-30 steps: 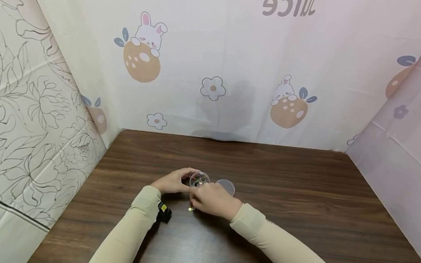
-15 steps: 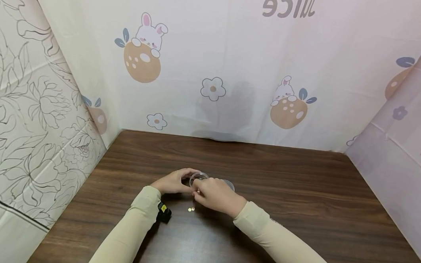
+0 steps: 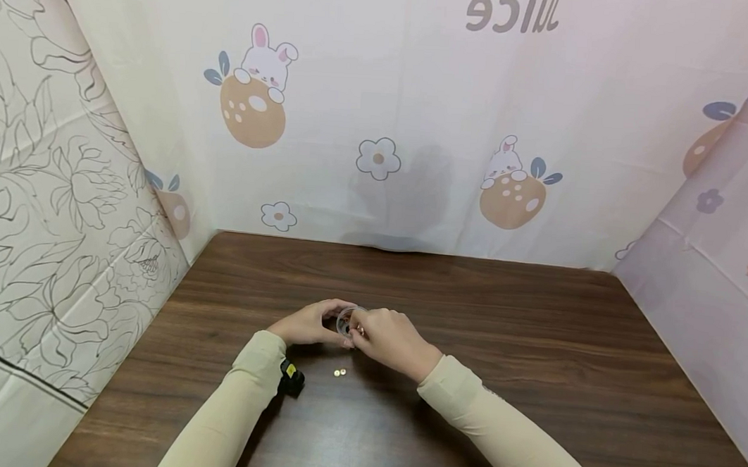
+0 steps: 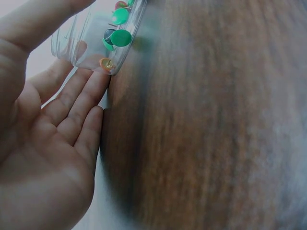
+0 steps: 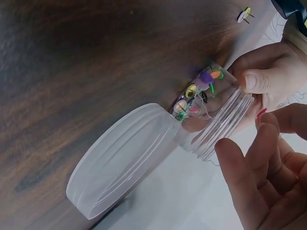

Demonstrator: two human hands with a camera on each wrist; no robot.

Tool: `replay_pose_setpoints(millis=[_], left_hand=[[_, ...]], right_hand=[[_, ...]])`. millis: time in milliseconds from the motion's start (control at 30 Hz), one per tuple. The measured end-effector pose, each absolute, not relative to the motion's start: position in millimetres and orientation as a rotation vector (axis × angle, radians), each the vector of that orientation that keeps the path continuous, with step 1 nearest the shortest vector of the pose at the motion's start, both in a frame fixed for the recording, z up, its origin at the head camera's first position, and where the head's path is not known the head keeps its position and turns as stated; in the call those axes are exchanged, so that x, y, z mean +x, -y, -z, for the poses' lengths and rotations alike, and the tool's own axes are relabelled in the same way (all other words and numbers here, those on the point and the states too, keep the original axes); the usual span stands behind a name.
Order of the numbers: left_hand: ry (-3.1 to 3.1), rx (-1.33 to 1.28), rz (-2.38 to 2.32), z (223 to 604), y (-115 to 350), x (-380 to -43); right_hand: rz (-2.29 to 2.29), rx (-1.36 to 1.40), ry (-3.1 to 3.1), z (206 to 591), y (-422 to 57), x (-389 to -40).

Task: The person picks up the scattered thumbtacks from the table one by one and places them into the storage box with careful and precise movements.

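Observation:
My left hand holds a clear plastic jar on the table, thumb on one side and fingers round the other. Inside the jar lie several coloured thumbtacks, green, orange, purple and yellow among them. At the jar's mouth is my right hand, its thumb and finger pinching a small red thumbtack, seen edge-on in the right wrist view. Two pale yellowish thumbtacks rest side by side on the table, nearer the body than the jar.
A translucent round lid lies right beside the jar; the right hand hides it in the head view. The brown wooden table ends at printed curtains. A black wrist device sits at the left cuff.
My right hand has gone from the two thumbtacks on the table up to the jar's mouth and shifted slightly right, covering the lid. The left hand has kept its place.

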State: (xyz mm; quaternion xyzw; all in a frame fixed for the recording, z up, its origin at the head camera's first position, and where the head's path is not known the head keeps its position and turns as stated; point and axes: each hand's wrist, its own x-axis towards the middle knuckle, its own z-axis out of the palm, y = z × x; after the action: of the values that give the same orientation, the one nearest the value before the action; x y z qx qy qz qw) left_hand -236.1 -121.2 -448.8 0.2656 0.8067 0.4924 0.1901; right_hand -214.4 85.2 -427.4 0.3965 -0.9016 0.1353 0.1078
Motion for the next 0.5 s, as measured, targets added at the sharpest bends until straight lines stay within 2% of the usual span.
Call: replay_pose_setpoints(millis=[500], left_hand=[[-2.272,0.71,-1.374,447.3,120.3,-234.9]], right_hand=[[-0.411,1.151,2.687,430.7,-85.6,-218.2]])
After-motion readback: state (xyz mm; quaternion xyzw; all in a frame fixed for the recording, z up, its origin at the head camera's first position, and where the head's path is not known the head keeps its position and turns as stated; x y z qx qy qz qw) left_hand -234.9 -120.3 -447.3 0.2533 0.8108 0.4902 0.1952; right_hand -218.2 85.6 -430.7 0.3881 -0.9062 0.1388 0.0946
